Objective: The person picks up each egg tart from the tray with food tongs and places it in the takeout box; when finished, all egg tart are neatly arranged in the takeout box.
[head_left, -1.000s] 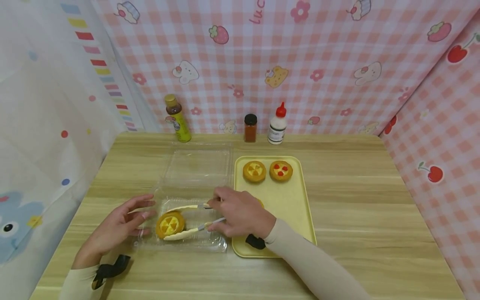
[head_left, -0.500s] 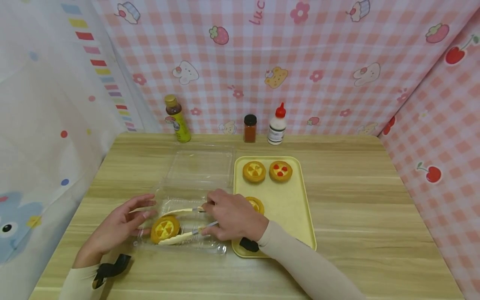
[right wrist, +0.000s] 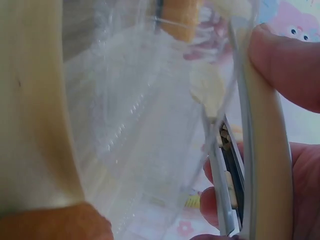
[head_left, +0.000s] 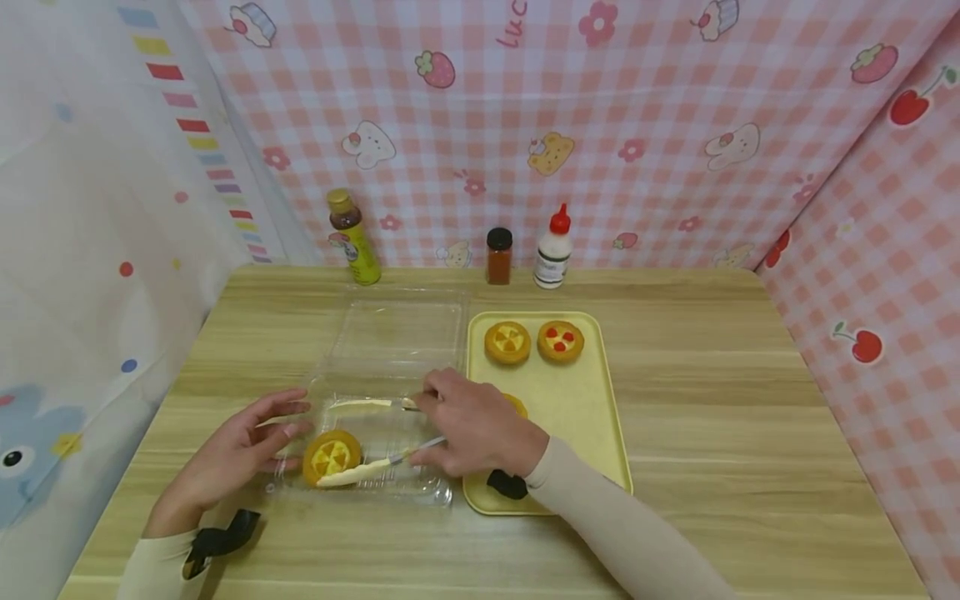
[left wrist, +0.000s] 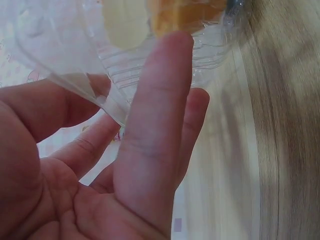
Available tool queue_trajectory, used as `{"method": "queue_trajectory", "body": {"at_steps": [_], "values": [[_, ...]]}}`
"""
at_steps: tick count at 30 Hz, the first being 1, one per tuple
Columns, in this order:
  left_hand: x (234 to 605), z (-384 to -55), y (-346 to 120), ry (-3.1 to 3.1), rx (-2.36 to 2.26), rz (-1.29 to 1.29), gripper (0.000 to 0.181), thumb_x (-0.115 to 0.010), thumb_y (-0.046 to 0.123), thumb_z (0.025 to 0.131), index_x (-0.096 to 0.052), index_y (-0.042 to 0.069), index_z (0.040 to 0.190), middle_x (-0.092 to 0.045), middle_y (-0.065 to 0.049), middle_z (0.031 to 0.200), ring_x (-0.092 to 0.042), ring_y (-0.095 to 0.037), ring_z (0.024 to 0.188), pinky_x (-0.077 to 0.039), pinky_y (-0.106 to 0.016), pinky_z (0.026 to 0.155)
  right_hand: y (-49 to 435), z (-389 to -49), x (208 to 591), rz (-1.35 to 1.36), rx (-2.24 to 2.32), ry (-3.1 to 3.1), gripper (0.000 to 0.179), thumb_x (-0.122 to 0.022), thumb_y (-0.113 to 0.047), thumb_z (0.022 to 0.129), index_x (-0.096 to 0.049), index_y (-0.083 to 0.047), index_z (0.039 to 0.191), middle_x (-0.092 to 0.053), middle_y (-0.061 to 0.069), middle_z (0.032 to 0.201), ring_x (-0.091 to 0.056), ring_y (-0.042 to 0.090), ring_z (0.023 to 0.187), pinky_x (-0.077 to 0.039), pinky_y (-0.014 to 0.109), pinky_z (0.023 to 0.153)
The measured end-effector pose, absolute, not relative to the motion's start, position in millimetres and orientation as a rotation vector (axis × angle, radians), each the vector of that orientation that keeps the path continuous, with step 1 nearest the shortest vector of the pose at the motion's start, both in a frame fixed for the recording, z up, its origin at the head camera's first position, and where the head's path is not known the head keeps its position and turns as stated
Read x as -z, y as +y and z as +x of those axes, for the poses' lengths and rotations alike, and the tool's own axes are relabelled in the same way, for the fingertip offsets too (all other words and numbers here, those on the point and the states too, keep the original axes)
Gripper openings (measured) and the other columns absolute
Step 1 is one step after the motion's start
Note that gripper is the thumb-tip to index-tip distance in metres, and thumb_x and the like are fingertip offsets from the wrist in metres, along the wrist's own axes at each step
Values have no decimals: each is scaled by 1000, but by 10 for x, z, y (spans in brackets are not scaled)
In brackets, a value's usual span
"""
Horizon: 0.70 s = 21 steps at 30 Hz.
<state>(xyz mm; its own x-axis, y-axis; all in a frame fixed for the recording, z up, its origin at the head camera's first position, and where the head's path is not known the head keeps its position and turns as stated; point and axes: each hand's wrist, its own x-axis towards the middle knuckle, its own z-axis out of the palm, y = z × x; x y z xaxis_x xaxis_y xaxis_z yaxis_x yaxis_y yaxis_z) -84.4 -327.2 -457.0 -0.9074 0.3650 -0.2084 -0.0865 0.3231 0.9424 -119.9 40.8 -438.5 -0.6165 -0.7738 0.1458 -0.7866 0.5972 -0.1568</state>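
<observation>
My right hand [head_left: 483, 425] grips a pair of tongs [head_left: 356, 475] with cream-coloured tips, their arms spread wide over the clear plastic clamshell box [head_left: 397, 492]. A tart [head_left: 332, 457] with yellow fruit wedges sits in the box's near left corner. One tong arm lies along the tart's near side, while the far arm stands apart from it. Spread fingers of my left hand [head_left: 232, 454] rest at the box's left end; the left wrist view shows fairly straight fingers [left wrist: 155, 120] against the clear wall. Behind my right hand, a tart [head_left: 517, 406] on the tray is mostly hidden.
The yellow tray [head_left: 577, 442] right of the box also bears a fruit-wedge tart [head_left: 507, 342] and a red-topped tart [head_left: 561, 342]. Along the back stand a yellow-green bottle [head_left: 360, 250], a spice jar [head_left: 499, 258] and a white red-capped bottle [head_left: 552, 258]. The box's lid [head_left: 401, 329] lies folded back.
The tart has shifted slightly left and nearer inside the box. The tongs have spread, their far arm moving away from the tart. My left hand stays put.
</observation>
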Motion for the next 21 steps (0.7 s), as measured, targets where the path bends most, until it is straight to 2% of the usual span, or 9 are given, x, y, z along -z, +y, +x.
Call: {"method": "queue_trajectory", "body": {"at_steps": [8,15,21], "values": [[4560,-832,-3261,2214,-1618,262,57,-52,19,113,-29,0,162,-37,-36,157,-64,4,121,-66,-39,85,621,-1178,4304,1235,-452,-2781,67,-73,-65,92,-69,-15,137,-57,0,121,-52,13,100,-49,22,66],[4545,-833,-3264,2201,-1605,240,59,-52,21,113,-28,1,164,-37,-36,158,-64,4,120,-66,-38,84,928,-1153,4315,1132,-543,-2760,73,-78,-63,89,-69,-10,138,-59,0,121,-52,9,93,-48,21,67],[4556,-842,-3284,2201,-1599,238,59,-52,20,113,-28,1,164,-38,-35,158,-65,2,120,-66,-39,84,1233,-1137,4297,1029,-611,-2760,72,-83,-60,85,-71,-9,136,-60,1,120,-54,11,93,-52,27,76]]}}
